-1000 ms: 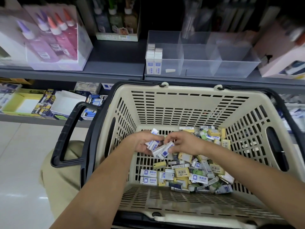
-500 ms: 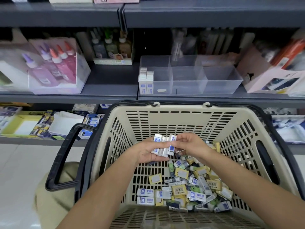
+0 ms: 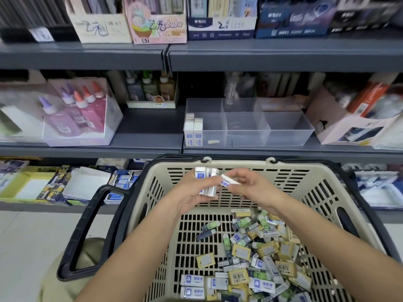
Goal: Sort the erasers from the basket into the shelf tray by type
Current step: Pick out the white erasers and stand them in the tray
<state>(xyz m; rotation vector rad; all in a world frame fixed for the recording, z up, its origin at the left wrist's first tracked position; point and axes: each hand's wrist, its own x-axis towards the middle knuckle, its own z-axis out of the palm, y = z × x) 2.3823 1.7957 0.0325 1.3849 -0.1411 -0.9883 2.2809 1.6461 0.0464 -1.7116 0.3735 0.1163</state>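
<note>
Left hand [image 3: 195,192], right hand [image 3: 254,188], forearms [image 3: 135,247] bare; khaki garment [image 3: 72,275].

One basket [image 3: 239,164], one tray [image 3: 287,136], two hands [image 3: 192,192] [image 3: 254,188]

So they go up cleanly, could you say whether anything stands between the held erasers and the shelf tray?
Nothing visible does: beyond the left hand's white erasers lie only the basket's far rim and the open-topped tray.

Everything is seen through one wide-angle camera worn on the head, pointed forward and down: the basket [image 3: 239,164] is viewed closely from above, the shelves [image 3: 283,56] faced beyond it.
</note>
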